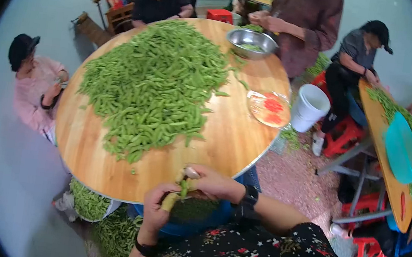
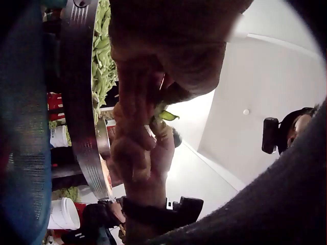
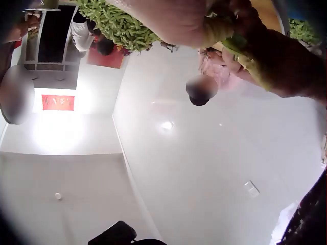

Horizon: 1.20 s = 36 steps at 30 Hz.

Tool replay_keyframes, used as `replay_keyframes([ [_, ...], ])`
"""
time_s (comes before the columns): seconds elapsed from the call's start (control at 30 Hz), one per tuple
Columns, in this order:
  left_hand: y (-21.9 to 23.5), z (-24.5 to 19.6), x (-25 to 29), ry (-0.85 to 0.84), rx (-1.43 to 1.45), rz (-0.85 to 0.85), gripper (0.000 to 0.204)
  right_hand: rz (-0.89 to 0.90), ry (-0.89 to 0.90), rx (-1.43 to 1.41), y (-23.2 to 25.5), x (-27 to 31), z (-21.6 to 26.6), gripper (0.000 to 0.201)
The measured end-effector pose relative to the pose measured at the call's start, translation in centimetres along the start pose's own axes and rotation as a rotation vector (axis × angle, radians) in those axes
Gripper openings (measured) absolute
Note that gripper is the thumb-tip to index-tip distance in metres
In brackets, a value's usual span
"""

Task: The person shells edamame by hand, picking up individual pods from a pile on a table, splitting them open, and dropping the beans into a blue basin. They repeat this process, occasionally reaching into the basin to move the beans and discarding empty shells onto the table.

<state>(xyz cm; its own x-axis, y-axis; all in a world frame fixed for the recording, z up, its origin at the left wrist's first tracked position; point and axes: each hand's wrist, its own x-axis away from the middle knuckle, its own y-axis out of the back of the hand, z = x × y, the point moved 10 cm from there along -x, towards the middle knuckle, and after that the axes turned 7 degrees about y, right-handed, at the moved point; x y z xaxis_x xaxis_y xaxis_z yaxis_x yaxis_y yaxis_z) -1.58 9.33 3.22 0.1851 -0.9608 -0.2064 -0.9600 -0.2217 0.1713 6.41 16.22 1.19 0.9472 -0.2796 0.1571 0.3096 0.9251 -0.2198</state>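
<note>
Close to the table's near edge, both hands meet at a green bean pod (image 1: 184,188). My left hand (image 1: 157,209) pinches it from the left and my right hand (image 1: 213,183) from the right. Yellowish coverings wrap some fingertips, and a pale one sits on the right thumb. In the left wrist view one pointed pod end (image 2: 168,116) sticks out between the hands; the fingers hide the rest. Below the hands stands a blue basket (image 1: 220,218) with dark green contents. Beyond them a large heap of pods (image 1: 154,86) covers much of the round wooden table (image 1: 213,150).
A metal bowl (image 1: 252,43) and a plastic-wrapped orange-and-red package (image 1: 269,109) lie on the table's right side. A white bucket (image 1: 310,108) stands beyond its edge. Lower left is a pod-filled container (image 1: 88,201). Several people sit or stand around, some at a second table (image 1: 382,119).
</note>
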Motion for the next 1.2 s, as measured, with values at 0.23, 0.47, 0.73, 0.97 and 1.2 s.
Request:
replay_keyframes([
  [0.23, 0.6, 0.4, -1.5, 0.229, 0.138, -0.166, 0.024, -0.335, 0.538, 0.659, 1.8, -0.3, 4.0, 0.02],
  [0.47, 0.8, 0.7, -1.6, 0.291, 0.073, -0.18, 0.023, -0.36, 0.38, 0.587, 2.4, -0.3, 3.4, 0.023],
  [0.73, 1.8, 0.0, -1.2, 0.157, -0.203, -0.294, 0.024, -0.325, 0.055, 0.053, 3.9, -0.6, -0.1, 0.018],
  [0.97, 0.4, -2.6, -2.2, -0.129, -0.473, -0.184, 0.018, -0.247, 0.399, 0.212, 2.8, -0.7, 3.6, 0.013],
  [1.2, -0.5, 1.0, -2.0, 0.431, 0.12, 0.04, 0.024, -0.057, 0.168, -0.067, 0.9, -0.1, 2.3, 0.011],
])
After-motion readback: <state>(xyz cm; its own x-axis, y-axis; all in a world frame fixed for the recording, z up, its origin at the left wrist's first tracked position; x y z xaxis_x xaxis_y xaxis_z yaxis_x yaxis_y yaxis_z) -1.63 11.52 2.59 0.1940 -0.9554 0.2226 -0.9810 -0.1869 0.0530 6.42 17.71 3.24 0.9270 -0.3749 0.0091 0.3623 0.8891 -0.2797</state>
